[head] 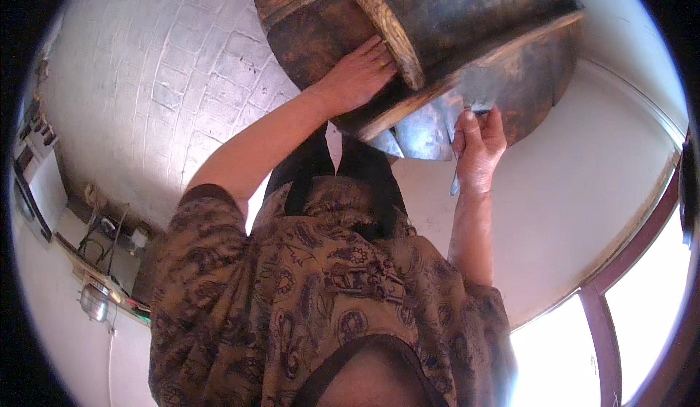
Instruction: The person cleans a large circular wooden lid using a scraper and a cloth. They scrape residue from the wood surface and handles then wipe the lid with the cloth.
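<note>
A large round wooden lid (328,40), dark and blotched, tilts before me at the top of the view, with battens across it and a worn wooden handle (387,32) between them. My left hand (363,76) is at the handle, its fingers bent in under the near edge; the fingertips are hidden. On the right, my right hand (480,139) grips a flat, thin scraper-like tool (477,91), its blade against the lid beyond the lower batten (415,106). A narrow shiny tip (454,184) shows below that hand. The lid's lower edge shines bluish in the light.
Pale brick-like paving (208,73) lies to the left and a smooth light surface (547,188) to the right. A shelf with cables and small items (104,243) is at the far left, with a metal lamp-like object (94,302) below. Dark red frames (596,319) border bright openings at lower right.
</note>
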`<state>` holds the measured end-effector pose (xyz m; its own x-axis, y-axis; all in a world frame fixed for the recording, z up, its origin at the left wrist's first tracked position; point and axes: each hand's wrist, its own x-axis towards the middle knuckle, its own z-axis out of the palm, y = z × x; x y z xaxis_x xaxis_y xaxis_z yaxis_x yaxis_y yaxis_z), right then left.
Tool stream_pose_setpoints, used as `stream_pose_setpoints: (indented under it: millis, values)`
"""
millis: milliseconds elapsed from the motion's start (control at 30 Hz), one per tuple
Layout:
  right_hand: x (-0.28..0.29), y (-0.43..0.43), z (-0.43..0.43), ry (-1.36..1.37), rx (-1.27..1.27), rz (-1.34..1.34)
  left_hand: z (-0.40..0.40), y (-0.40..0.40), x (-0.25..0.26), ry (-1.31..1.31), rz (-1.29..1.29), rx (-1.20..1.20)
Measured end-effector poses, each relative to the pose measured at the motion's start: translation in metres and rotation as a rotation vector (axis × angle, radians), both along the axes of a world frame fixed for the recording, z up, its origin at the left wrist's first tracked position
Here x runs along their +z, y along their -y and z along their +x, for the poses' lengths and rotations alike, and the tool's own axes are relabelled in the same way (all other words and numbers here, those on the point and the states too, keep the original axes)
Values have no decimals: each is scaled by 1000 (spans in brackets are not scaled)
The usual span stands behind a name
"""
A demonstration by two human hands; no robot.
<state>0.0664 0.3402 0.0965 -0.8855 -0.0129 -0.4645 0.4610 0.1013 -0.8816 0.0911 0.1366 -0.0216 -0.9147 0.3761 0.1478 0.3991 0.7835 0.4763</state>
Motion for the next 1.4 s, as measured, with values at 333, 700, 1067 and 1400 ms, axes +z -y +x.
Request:
stream_pose_setpoints:
  millis: [333, 700, 1067, 1400]
  values:
    - [-13, -7, 13, 73, 19, 39, -47, -13, -18, -65, -81, -150]
    - [-58, -64, -10, -75, -212, 125, 35, 61, 33, 306, -191, -129]
    - [-71, -54, 4, 164, -210, 101, -88, 24, -6, -11, -109, 104]
    - [-67, -59, 2, 129, -282, -83, 218, 132, 7, 466, -387, 903]
